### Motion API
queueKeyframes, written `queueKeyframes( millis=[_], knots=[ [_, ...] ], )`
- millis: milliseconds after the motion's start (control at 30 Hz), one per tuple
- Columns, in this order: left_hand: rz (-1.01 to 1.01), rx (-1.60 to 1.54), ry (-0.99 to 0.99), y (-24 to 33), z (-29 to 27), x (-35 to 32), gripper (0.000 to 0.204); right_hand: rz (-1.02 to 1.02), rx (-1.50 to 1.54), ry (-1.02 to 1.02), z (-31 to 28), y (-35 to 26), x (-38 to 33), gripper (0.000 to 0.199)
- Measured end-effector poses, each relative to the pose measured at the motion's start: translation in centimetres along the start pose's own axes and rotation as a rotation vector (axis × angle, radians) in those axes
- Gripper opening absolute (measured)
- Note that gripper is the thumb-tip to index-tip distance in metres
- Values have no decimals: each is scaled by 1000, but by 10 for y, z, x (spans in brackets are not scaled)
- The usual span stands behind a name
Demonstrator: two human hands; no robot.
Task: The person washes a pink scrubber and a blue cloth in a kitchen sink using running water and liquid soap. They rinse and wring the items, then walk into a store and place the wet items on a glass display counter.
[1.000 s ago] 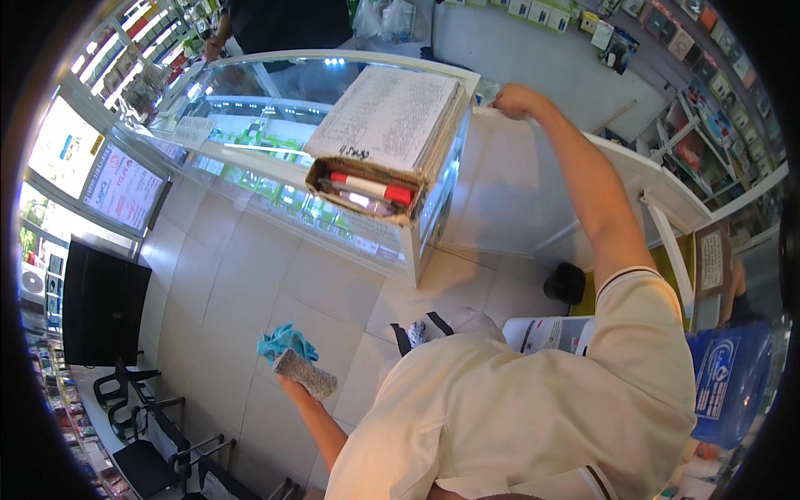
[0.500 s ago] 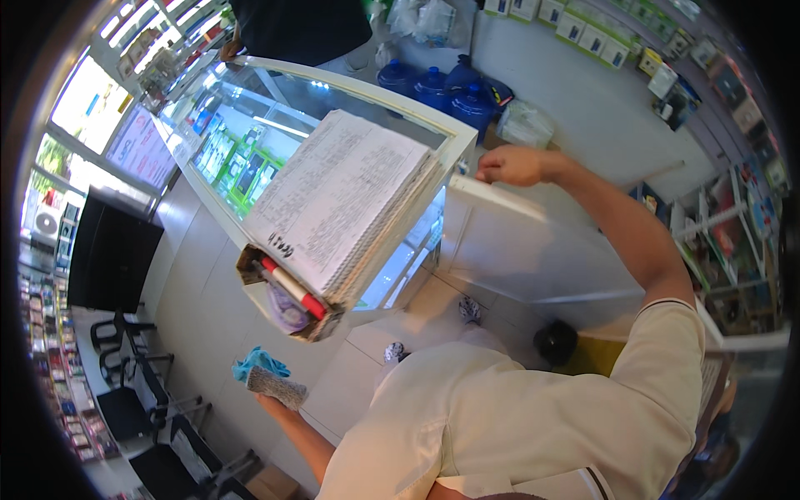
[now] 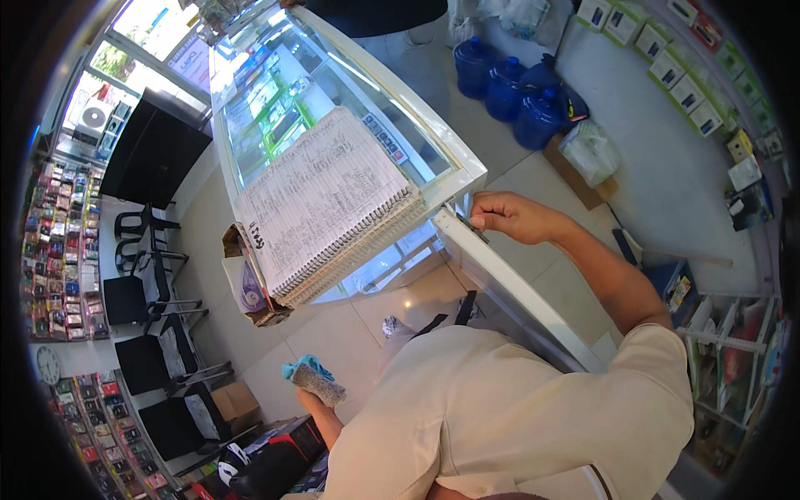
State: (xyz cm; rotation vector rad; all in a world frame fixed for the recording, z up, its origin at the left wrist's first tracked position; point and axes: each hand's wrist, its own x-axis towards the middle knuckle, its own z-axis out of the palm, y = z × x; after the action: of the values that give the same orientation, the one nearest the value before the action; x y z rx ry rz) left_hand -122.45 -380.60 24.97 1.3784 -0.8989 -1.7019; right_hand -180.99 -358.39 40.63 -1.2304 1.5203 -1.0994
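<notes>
My left hand (image 3: 315,402) is closed around a cleaning cloth (image 3: 319,381), grey and fuzzy with bright blue on its far side, low at the left of my body. With curled fingers my right hand (image 3: 518,218) grips the far end of a white half-door (image 3: 508,275), beside the corner of a glass display counter (image 3: 467,173). Its fingertips are partly hidden, with something small and dark under them. A thick stack of spiral notebooks (image 3: 325,200), the top page covered in handwriting, lies on the counter's near end.
An open box (image 3: 237,260) with a purple tape roll (image 3: 252,290) stands beside the notebooks. Blue water jugs (image 3: 506,87) sit on the floor beyond the counter. Another person (image 3: 375,12) stands at its far side. Black chairs (image 3: 158,357) line the left; a rack (image 3: 725,350) stands at right.
My view has shifted, with the counter and chairs showing further right. The white half-door, broad-faced before, now appears nearly edge-on. Both hands keep their grips.
</notes>
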Motion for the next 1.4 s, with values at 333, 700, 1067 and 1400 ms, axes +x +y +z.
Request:
queueKeyframes(
  millis=[333, 700, 1067, 1400],
  knots=[
    [-250, -234, 11, -62, -13, -14, 48, 70, 378, 286, 37, 21, 2, 28],
    [-212, -268, 133, -82, -19, 20, 43, 67, 543, 193, 23, 36, 5, 16],
    [-48, -263, 112, -45, -13, 32, 41, 68, 285, 170, 12, 25, 7, 20],
    [-84, -223, 286, -88, -41, 27, 44, 124, 334, 279, 20, 12, -2, 16]
  ],
)
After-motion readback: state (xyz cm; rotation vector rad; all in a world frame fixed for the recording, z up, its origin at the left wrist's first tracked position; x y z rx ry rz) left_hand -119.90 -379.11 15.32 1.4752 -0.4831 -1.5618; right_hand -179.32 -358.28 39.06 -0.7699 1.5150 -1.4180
